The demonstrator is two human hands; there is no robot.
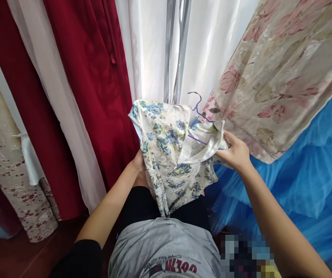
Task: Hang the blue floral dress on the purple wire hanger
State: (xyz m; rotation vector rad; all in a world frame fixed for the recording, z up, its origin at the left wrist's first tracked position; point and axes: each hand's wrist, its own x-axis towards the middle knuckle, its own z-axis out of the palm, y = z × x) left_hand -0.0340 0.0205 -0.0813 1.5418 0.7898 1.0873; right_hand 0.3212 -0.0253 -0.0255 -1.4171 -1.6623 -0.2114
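Observation:
A short-sleeved floral blouse (170, 137), white with blue flowers and green-yellow leaves, is held up in front of my body. A purple wire hanger (197, 105) sits in its neck opening, the hook sticking up past the collar. My right hand (237, 152) is closed on the blouse at the shoulder beside the neckline, thumb and fingers pinching the cloth. At the blouse's left side edge, my left hand (139, 164) holds the fabric, with most of its fingers hidden behind it.
Red curtains (90, 77) and white sheer drapes (148, 46) hang ahead and to the left. On the right are a pink-flowered fabric (281, 77) and blue ruffled tulle (307, 173). Dark red tiles (35, 255) cover the floor. A blurred patch lies at lower right.

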